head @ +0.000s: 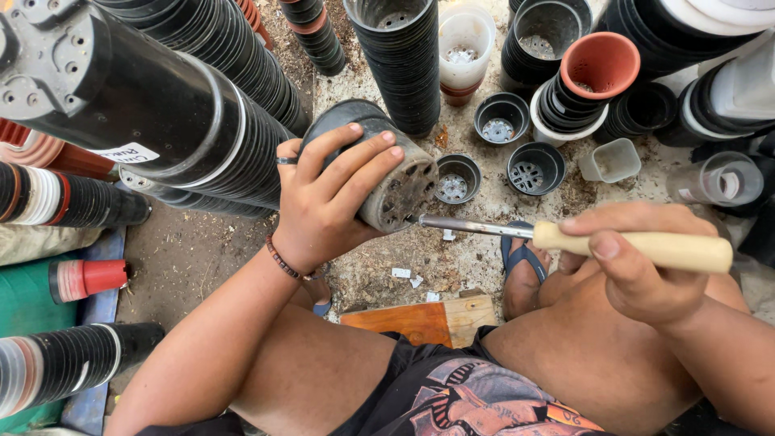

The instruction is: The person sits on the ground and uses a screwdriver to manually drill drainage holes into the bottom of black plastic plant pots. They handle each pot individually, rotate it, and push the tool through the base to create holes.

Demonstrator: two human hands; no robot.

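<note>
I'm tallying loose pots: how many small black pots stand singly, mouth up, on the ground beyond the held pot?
3: one beside the held pot, one to its right, one behind them. Stacks may hide others.

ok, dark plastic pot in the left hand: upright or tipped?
Tipped. The dark plastic pot lies sideways in the left hand, its perforated base facing the metal tool tip.

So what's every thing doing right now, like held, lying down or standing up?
left hand: gripping the grey pot
grey pot: held sideways, holed bottom towards the tool
right hand: closed around the tool's handle
tool: held level, metal tip at the pot's bottom edge
terracotta pot: upright, topping a stack
small black pots: upright on the ground, unstacked
long black pot stacks: lying on their sides
</note>
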